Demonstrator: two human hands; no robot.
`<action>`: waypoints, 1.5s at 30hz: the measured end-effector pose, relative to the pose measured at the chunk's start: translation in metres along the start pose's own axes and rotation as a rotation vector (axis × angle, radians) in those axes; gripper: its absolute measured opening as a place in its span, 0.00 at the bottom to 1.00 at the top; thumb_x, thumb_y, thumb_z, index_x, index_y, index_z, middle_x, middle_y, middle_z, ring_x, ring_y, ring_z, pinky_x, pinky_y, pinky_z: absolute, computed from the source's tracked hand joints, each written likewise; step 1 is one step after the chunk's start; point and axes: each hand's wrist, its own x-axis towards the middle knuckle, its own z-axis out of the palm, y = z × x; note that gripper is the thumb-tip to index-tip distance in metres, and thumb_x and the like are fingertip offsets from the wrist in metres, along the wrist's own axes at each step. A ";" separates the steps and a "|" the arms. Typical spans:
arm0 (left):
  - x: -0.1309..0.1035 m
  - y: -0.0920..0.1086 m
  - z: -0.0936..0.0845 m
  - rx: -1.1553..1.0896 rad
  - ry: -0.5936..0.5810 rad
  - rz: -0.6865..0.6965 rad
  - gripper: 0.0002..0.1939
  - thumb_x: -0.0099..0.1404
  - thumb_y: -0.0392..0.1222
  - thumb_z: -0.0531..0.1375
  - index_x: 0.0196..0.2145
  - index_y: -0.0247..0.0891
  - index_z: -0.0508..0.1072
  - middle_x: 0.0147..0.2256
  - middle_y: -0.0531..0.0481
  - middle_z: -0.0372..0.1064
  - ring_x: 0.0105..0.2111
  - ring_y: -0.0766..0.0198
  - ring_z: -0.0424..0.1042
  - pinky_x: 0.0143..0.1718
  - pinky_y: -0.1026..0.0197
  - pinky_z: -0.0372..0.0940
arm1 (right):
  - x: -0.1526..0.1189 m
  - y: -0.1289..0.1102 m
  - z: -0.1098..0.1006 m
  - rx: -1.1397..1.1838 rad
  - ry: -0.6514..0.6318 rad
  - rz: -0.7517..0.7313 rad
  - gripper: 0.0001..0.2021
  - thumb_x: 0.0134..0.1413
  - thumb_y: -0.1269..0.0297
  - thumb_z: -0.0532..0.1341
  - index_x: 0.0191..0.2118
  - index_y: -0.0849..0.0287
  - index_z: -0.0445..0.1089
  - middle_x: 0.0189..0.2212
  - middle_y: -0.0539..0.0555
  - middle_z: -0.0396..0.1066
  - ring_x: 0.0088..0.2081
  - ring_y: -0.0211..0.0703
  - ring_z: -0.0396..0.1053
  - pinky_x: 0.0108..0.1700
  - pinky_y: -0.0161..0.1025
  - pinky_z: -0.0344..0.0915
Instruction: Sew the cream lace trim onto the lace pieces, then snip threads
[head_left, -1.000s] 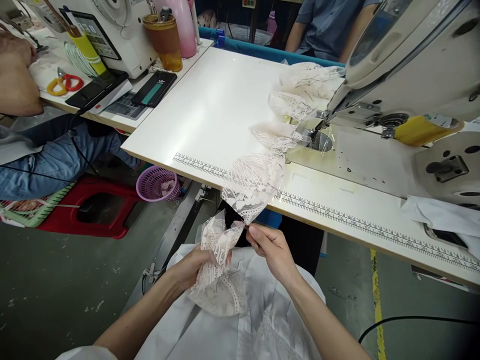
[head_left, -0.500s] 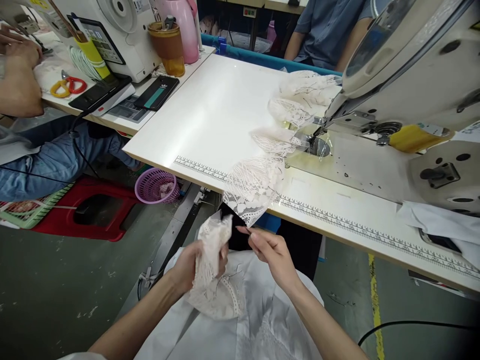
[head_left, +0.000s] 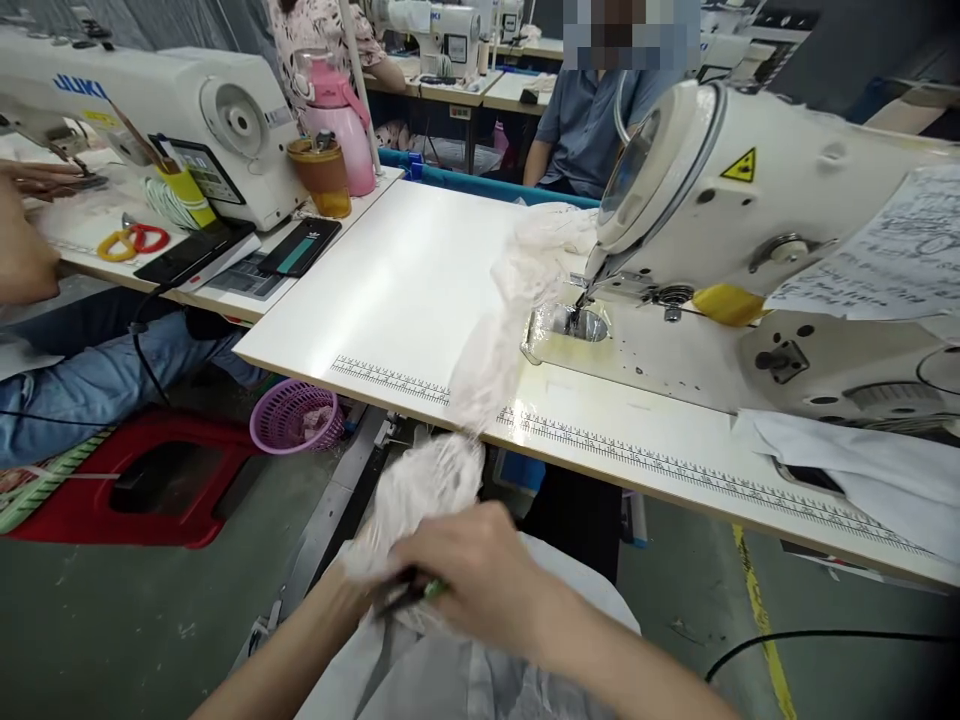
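White lace fabric point(head_left: 431, 485) hangs over the table's front edge and gathers above my lap. My left hand point(head_left: 351, 588) is closed on the lower part of this lace, its fingers mostly hidden by the folds. Blurred by motion, my right hand point(head_left: 480, 575) crosses in front of the lace, close to the left hand. Its fingers are wrapped round small dark thread snips point(head_left: 401, 596) with a bit of green, the blades pointing left against the lace. The lace runs up the tabletop towards the sewing machine needle point(head_left: 576, 310).
The sewing machine point(head_left: 675, 200) stands on the white table point(head_left: 390, 270), which has a printed ruler along its front. At left are a phone point(head_left: 301, 247), scissors point(head_left: 133, 242), a brown cup point(head_left: 321, 175) and a co-worker's arm point(head_left: 26, 240). A purple basket point(head_left: 296, 415) sits on the floor.
My right hand has moved left and down, across to the left hand and the lace. The lace is pulled straighter over the table edge. The view has tilted up.
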 end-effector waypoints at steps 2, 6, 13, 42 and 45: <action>0.003 0.009 0.007 -0.044 -0.105 -0.033 0.14 0.66 0.46 0.56 0.45 0.36 0.71 0.44 0.42 0.73 0.44 0.52 0.73 0.43 0.52 0.68 | -0.010 -0.014 0.028 0.290 -0.178 0.041 0.13 0.49 0.76 0.56 0.38 0.58 0.75 0.33 0.50 0.77 0.33 0.35 0.72 0.34 0.28 0.63; 0.006 0.030 0.010 -0.150 -0.320 -0.060 0.19 0.68 0.48 0.56 0.53 0.38 0.68 0.51 0.41 0.69 0.46 0.55 0.73 0.52 0.49 0.63 | -0.027 -0.022 0.060 0.622 -0.319 0.322 0.07 0.52 0.63 0.65 0.37 0.59 0.76 0.28 0.48 0.75 0.29 0.33 0.69 0.31 0.27 0.60; 0.015 0.022 -0.030 -0.061 -0.374 -0.017 0.15 0.62 0.48 0.54 0.37 0.35 0.74 0.17 0.54 0.62 0.10 0.74 0.48 0.18 0.64 0.51 | -0.032 -0.003 0.010 0.654 -0.003 0.335 0.16 0.58 0.52 0.60 0.47 0.53 0.74 0.42 0.56 0.73 0.40 0.43 0.68 0.42 0.38 0.63; -0.010 -0.005 -0.044 -0.082 -0.375 -0.118 0.17 0.58 0.55 0.59 0.29 0.37 0.73 0.15 0.54 0.57 0.13 0.73 0.46 0.17 0.66 0.42 | 0.008 0.047 0.000 0.687 0.172 0.578 0.23 0.57 0.45 0.57 0.41 0.61 0.77 0.19 0.45 0.47 0.23 0.32 0.43 0.23 0.35 0.42; -0.007 -0.007 -0.046 -0.077 -0.391 -0.126 0.16 0.55 0.55 0.62 0.29 0.37 0.73 0.15 0.54 0.58 0.12 0.72 0.47 0.17 0.66 0.42 | 0.009 0.047 0.001 0.689 0.187 0.565 0.22 0.57 0.45 0.58 0.37 0.61 0.76 0.19 0.45 0.47 0.23 0.32 0.43 0.23 0.35 0.42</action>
